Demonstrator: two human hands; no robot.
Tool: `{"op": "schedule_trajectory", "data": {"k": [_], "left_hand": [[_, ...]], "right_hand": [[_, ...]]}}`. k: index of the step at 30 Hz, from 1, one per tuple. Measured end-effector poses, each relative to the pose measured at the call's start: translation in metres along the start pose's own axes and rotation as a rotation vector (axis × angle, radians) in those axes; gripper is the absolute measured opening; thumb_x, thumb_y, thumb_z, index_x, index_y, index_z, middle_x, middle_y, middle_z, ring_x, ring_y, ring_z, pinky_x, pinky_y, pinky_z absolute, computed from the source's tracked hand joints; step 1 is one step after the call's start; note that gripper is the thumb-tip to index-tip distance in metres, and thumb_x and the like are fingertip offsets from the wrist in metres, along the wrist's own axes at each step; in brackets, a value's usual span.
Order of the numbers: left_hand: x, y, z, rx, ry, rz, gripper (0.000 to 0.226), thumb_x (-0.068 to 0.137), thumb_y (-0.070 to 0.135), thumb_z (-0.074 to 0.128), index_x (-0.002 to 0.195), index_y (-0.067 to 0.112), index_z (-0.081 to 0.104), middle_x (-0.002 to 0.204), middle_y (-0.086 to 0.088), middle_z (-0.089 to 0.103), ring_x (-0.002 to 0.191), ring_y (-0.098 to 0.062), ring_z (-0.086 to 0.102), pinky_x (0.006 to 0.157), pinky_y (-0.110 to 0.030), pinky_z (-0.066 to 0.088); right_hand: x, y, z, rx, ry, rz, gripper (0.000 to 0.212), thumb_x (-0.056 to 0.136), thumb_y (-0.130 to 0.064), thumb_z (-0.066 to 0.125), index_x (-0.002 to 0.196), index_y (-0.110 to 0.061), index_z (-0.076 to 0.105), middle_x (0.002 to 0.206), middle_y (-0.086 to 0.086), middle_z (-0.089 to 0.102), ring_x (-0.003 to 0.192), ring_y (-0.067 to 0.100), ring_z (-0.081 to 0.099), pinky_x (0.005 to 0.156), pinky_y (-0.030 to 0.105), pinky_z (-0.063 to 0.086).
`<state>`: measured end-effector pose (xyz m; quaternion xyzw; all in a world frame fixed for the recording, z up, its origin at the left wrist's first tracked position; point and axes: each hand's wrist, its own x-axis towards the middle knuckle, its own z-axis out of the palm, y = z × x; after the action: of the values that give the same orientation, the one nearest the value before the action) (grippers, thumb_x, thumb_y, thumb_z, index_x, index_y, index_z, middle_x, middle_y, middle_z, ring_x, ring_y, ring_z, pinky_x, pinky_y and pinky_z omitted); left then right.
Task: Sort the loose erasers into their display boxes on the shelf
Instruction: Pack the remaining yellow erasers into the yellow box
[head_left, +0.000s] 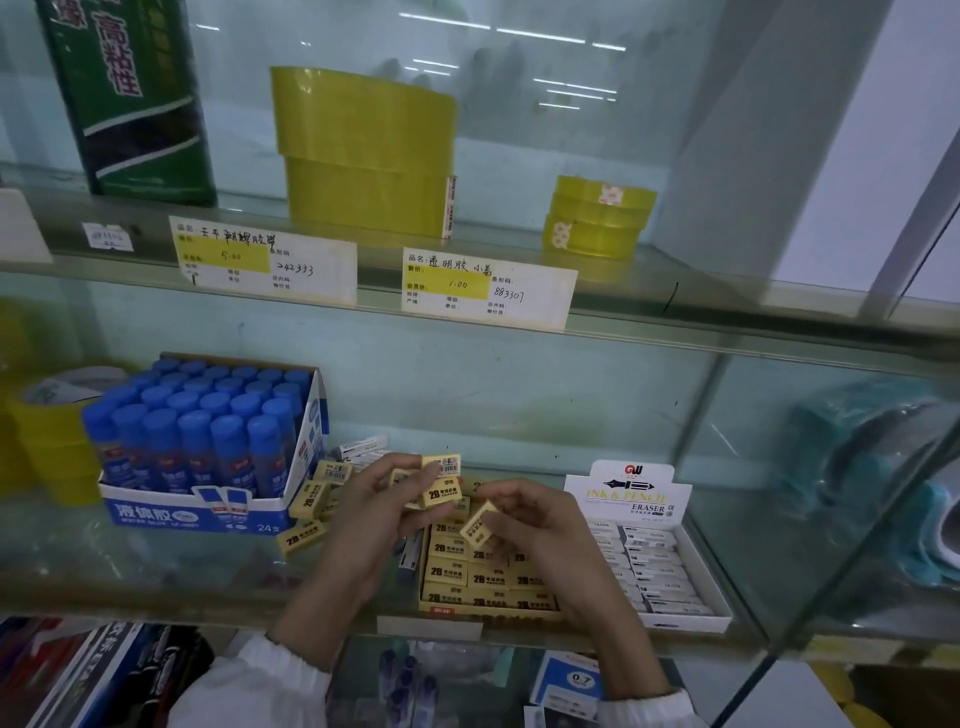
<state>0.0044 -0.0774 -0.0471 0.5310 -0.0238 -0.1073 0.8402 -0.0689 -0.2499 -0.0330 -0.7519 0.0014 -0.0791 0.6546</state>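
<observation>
l hand (374, 512) grips yellow erasers (441, 480) — r hand (540, 525) pinches one yellow eraser (480, 522) over yellow box (488, 584).

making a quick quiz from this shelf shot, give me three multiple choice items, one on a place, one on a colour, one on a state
1. Where does the white eraser box stand relative to the yellow eraser box?
A. to its right
B. to its left
C. on the shelf above

2. What colour are the glue bottle caps?
A. red
B. blue
C. green

3. What is the right hand doing?
A. resting empty on the shelf
B. holding a tape roll
C. holding a yellow eraser

Answers:
1 A, the white box sits at the right end, next to the yellow one.
2 B, every cap in the glue carton is blue.
3 C, its fingers pinch one yellow eraser above the yellow box, while the left hand holds several more.
</observation>
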Motion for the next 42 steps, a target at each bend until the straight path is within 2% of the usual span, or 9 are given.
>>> {"op": "schedule_trajectory", "data": {"k": [8, 12, 17, 25, 30, 32, 34, 38, 42], "left_hand": [[-0.003, 0.000, -0.007, 0.101, 0.042, 0.042, 0.015, 0.086, 0.008, 0.073, 0.098, 0.001, 0.070, 0.107, -0.019, 0.074, 0.091, -0.029, 0.077, 0.075, -0.038, 0.065], [-0.005, 0.000, -0.004, 0.150, 0.017, 0.057, 0.017, 0.086, 0.006, 0.073, 0.102, 0.000, 0.070, 0.109, -0.016, 0.074, 0.089, -0.028, 0.077, 0.071, -0.034, 0.064], [-0.005, -0.001, -0.005, 0.157, 0.000, 0.064, 0.017, 0.086, 0.005, 0.074, 0.101, 0.001, 0.069, 0.112, -0.017, 0.074, 0.091, -0.030, 0.077, 0.071, -0.034, 0.063], [-0.005, -0.002, -0.005, 0.198, -0.047, 0.066, 0.022, 0.084, 0.009, 0.077, 0.104, 0.003, 0.070, 0.123, -0.018, 0.068, 0.095, -0.029, 0.076, 0.071, -0.032, 0.062], [-0.008, 0.000, -0.003, 0.179, -0.045, 0.063, 0.022, 0.084, 0.007, 0.077, 0.105, 0.003, 0.070, 0.119, -0.020, 0.069, 0.093, -0.030, 0.076, 0.069, -0.030, 0.062], [-0.008, 0.001, -0.003, 0.167, -0.048, 0.059, 0.022, 0.085, 0.007, 0.076, 0.105, 0.002, 0.070, 0.119, -0.020, 0.069, 0.093, -0.029, 0.076, 0.070, -0.032, 0.063], [-0.009, 0.001, -0.003, 0.156, -0.048, 0.050, 0.020, 0.085, 0.008, 0.076, 0.104, 0.003, 0.071, 0.119, -0.017, 0.069, 0.092, -0.028, 0.076, 0.072, -0.033, 0.063], [-0.011, 0.003, 0.000, 0.151, -0.070, 0.042, 0.015, 0.086, 0.008, 0.074, 0.101, 0.006, 0.076, 0.111, -0.016, 0.074, 0.092, -0.027, 0.076, 0.071, -0.034, 0.063], [-0.013, 0.004, 0.002, 0.145, -0.132, 0.009, 0.011, 0.086, 0.009, 0.073, 0.092, 0.014, 0.081, 0.110, -0.019, 0.073, 0.097, -0.030, 0.075, 0.070, -0.033, 0.063]], "right_hand": [[0.002, 0.003, -0.004, -0.009, 0.014, 0.042, 0.022, 0.083, 0.003, 0.068, 0.096, -0.015, 0.071, 0.097, 0.009, 0.073, 0.093, 0.025, 0.070, 0.078, 0.036, 0.060], [0.002, 0.000, -0.003, -0.014, -0.093, 0.035, 0.030, 0.088, -0.001, 0.066, 0.105, -0.023, 0.075, 0.101, 0.009, 0.072, 0.085, 0.022, 0.071, 0.062, 0.026, 0.054], [0.003, 0.001, 0.003, -0.349, -0.236, -0.008, 0.023, 0.077, -0.018, 0.082, 0.097, -0.027, 0.074, 0.088, -0.007, 0.076, 0.082, 0.002, 0.067, 0.074, 0.019, 0.050], [0.004, 0.001, 0.008, -0.322, -0.331, -0.035, 0.012, 0.081, -0.015, 0.078, 0.093, -0.012, 0.080, 0.087, 0.005, 0.076, 0.066, 0.021, 0.069, 0.066, 0.028, 0.059], [0.000, 0.002, 0.016, -0.462, -0.286, -0.101, 0.015, 0.080, -0.015, 0.079, 0.095, -0.017, 0.080, 0.090, -0.002, 0.078, 0.080, 0.006, 0.070, 0.075, 0.021, 0.056], [0.000, 0.000, 0.015, -0.432, -0.281, -0.078, 0.012, 0.081, -0.011, 0.077, 0.093, -0.013, 0.079, 0.087, 0.000, 0.077, 0.074, 0.006, 0.070, 0.068, 0.019, 0.055], [0.002, -0.003, 0.010, -0.385, -0.164, -0.042, 0.006, 0.085, -0.009, 0.073, 0.088, -0.012, 0.077, 0.079, 0.001, 0.075, 0.064, 0.006, 0.066, 0.058, 0.021, 0.054], [0.013, -0.006, 0.006, -0.408, 0.167, -0.104, 0.020, 0.088, -0.020, 0.071, 0.106, -0.026, 0.068, 0.094, -0.010, 0.069, 0.077, 0.002, 0.063, 0.064, 0.017, 0.051], [0.023, -0.007, 0.013, -0.297, 0.082, -0.127, 0.018, 0.087, -0.014, 0.072, 0.105, -0.015, 0.073, 0.095, -0.006, 0.072, 0.074, -0.007, 0.063, 0.065, 0.011, 0.049]]}}
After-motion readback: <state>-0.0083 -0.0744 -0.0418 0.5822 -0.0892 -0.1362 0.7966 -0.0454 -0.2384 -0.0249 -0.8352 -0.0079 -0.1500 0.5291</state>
